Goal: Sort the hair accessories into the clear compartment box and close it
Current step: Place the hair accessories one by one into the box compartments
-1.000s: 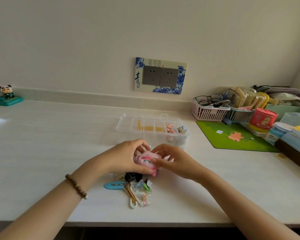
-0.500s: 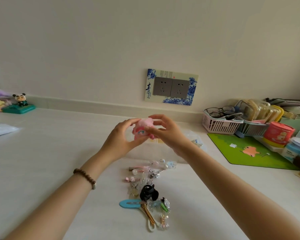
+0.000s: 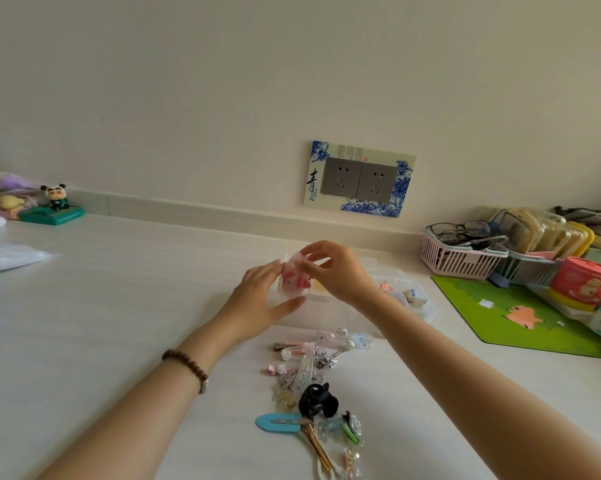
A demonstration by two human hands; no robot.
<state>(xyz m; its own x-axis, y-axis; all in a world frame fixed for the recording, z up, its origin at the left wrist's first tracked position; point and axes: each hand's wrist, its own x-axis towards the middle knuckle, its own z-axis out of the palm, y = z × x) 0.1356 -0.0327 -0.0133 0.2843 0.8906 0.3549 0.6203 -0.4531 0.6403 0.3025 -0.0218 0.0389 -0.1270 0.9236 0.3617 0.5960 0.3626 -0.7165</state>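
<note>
A pink plush hair accessory [image 3: 294, 280] is held between both hands, over the left part of the clear compartment box [image 3: 418, 315]. My left hand [image 3: 257, 306] cups it from the left and below. My right hand [image 3: 337, 271] pinches its top with thumb and fingers. The box stands open on the white counter; small accessories [image 3: 413, 299] lie in its right compartments, and my hands hide most of it. A pile of loose hair clips [image 3: 313, 355] lies in front of the box, with a black claw clip [image 3: 316, 401] and a blue snap clip [image 3: 280, 423] nearest me.
A green mat [image 3: 521, 317] lies to the right, with a pink basket holding glasses [image 3: 455, 254], a red tin [image 3: 583, 282] and stacked containers behind it. A panda figurine [image 3: 54, 197] and a plastic bag [image 3: 8, 254] are at the far left. Wall sockets [image 3: 359, 180] sit behind.
Both hands lifted the pink accessory from the clip pile and carried it forward over the box. The view tilted up, so the pile now shows in full.
</note>
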